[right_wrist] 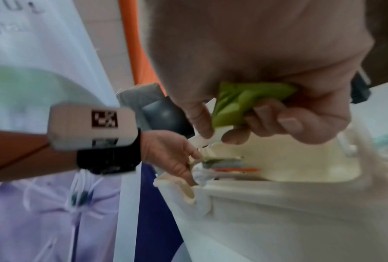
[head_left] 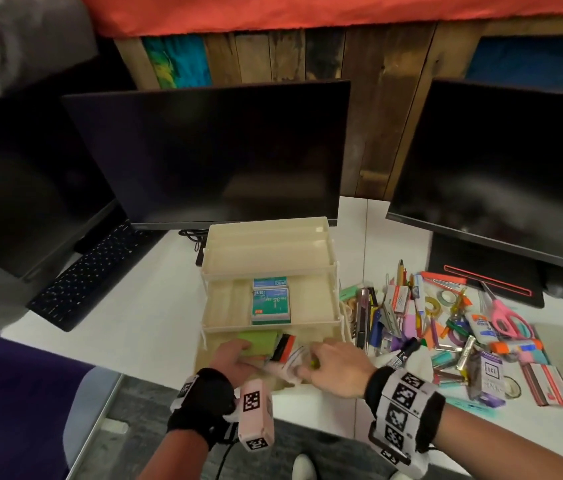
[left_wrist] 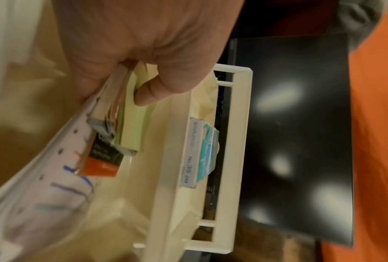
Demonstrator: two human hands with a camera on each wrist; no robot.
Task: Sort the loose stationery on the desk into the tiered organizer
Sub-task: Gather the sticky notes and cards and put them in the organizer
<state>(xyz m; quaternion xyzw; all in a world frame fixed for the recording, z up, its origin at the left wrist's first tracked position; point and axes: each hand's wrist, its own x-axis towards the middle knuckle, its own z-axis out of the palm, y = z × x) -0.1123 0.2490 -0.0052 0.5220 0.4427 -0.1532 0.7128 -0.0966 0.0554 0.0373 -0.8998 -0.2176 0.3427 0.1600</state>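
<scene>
The cream tiered organizer stands mid-desk; its middle tier holds teal staple boxes. In the bottom tier my left hand pinches a stack of green sticky notes between thumb and fingers, beside a black-and-orange pack and a white printed packet. My right hand hovers over the bottom tier's front, fingers curled round a small green item. Its thumb and index fingertips reach down to a thin white part of the organizer. What the green item is stays unclear.
A pile of loose stationery covers the desk right of the organizer, with pink scissors and a glue bottle. Two dark monitors stand behind, and a keyboard lies at the left. The desk's front edge is just below my wrists.
</scene>
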